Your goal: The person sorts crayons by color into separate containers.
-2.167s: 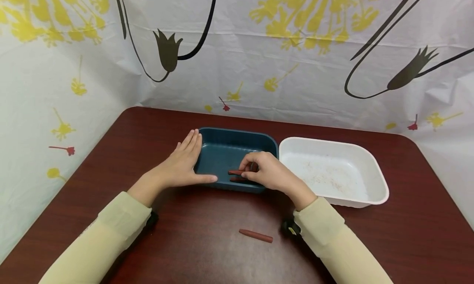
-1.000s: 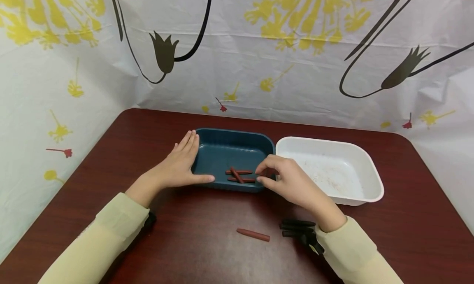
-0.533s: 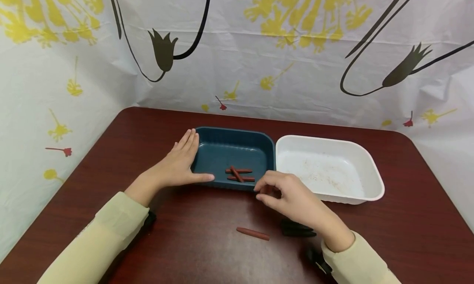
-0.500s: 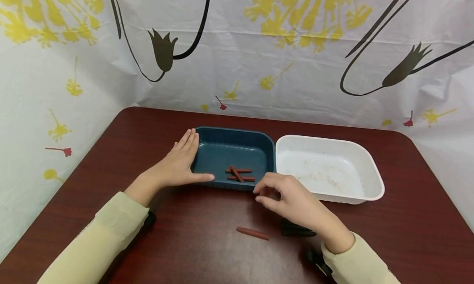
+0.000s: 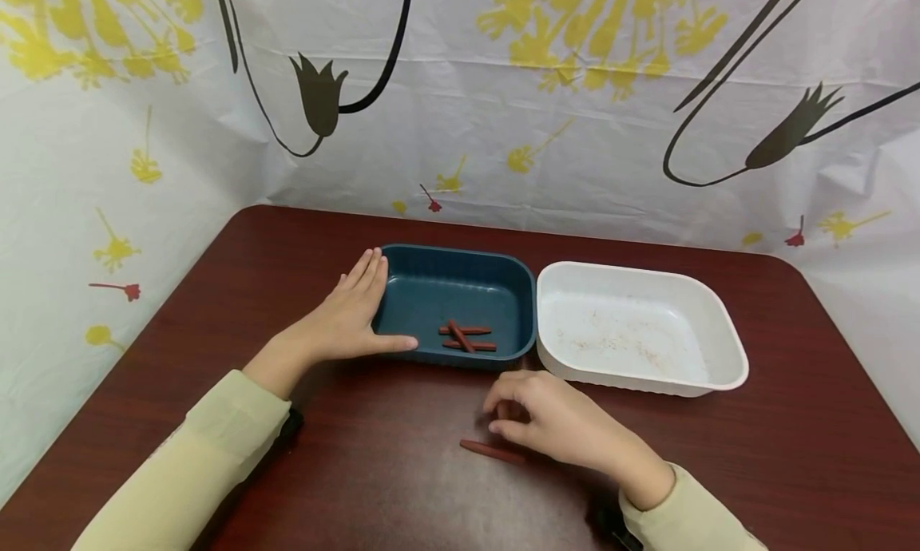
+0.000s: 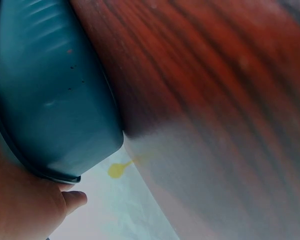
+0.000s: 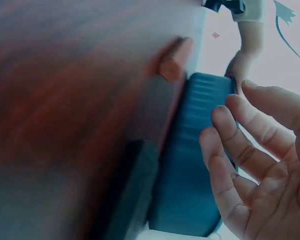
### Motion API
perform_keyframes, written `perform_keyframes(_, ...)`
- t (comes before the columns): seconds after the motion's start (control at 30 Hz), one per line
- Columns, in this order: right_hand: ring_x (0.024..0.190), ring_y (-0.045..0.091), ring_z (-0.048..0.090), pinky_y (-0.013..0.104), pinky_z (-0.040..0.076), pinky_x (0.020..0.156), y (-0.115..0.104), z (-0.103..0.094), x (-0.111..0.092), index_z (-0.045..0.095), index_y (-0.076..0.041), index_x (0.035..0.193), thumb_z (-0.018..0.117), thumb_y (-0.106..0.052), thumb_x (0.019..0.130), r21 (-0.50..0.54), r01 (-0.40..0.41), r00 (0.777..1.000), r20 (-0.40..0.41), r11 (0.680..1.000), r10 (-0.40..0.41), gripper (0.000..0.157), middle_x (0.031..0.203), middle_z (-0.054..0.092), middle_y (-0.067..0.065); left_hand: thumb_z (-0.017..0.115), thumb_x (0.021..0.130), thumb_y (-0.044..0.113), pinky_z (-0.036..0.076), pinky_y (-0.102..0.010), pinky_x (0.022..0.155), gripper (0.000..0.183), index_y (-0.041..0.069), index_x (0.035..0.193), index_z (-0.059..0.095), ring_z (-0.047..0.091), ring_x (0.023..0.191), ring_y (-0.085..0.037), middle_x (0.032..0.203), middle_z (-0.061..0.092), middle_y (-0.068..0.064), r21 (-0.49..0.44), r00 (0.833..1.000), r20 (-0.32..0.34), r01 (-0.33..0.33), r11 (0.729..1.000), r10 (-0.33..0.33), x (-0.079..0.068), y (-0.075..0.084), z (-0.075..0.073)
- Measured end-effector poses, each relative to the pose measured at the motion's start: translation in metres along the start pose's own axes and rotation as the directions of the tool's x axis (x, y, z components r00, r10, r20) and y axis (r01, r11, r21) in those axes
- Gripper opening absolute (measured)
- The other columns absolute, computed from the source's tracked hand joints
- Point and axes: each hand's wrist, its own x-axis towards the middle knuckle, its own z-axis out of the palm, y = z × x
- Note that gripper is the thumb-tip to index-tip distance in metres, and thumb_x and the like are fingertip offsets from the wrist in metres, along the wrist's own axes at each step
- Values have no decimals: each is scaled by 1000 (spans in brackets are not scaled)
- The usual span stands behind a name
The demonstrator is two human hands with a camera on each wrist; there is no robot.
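Observation:
My left hand (image 5: 345,319) lies with straight fingers along the left side of the teal tray (image 5: 460,358), its thumb at the near rim. Three reddish-brown crayons (image 5: 469,346) lie in that tray, one slanted across the other two. My right hand (image 5: 553,419) hovers over the table with loosely bent fingers and holds nothing. Just below its thumb a single reddish-brown crayon (image 5: 485,450) lies on the table, its right end partly covered by the hand. In the right wrist view a dark stick (image 7: 132,195) lies on the table; the hand hides it in the head view.
A white tray (image 5: 632,383) stands right beside the teal one, with brownish specks on its floor. Both stand on a dark red wood-grain table (image 5: 374,471). A white sheet with printed flowers (image 5: 460,112) hangs around the back and sides.
The right hand let go of a crayon in the teal tray, then moved out toward the near side, over the loose crayon. The left hand has stayed at the tray.

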Motion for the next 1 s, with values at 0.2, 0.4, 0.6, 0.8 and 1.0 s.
perform_keyframes(0.2,83,2,58,20,51,74,1,6,2,73,-16,96,72,-13,89,-10,14,998,65,1000,-13,8,93,66,-10,61,77,79,10,-62,121,131,1,158,-6,-14,155,-29,167,-15,-13,-6,1000,1,0,1000,0,0,0,0)
perform_keyframes(0.4,76,3,54,18,47,67,0,6,6,74,-16,94,74,-15,88,-24,14,992,129,1000,-11,6,85,63,-9,62,77,78,10,-62,121,130,0,158,-4,-13,155,-30,167,-14,-14,-7,1000,-8,-7,1000,7,0,0,-1)
perform_keyframes(0.6,71,3,53,18,45,64,-1,8,11,72,-16,90,76,-16,87,-23,22,979,205,1000,-16,5,81,60,-9,61,78,78,9,-62,122,130,0,158,-4,-13,155,-30,167,-14,-13,-6,1000,-6,-3,1000,3,0,0,-2)
perform_keyframes(0.8,67,2,50,18,42,61,-1,10,15,66,-21,78,79,-14,82,-41,13,964,266,999,-1,15,75,56,-11,60,78,79,10,-62,121,129,0,158,-4,-13,155,-31,167,-14,-13,-9,1000,-1,-11,1000,11,0,0,-1)
perform_keyframes(1.0,63,-1,48,18,43,59,-5,11,19,64,-23,72,78,-10,81,-64,10,952,307,998,11,21,74,57,-14,62,78,78,10,-63,121,129,0,158,-3,-13,155,-31,167,-13,-14,-18,1000,-8,-14,1000,14,-1,0,-1)
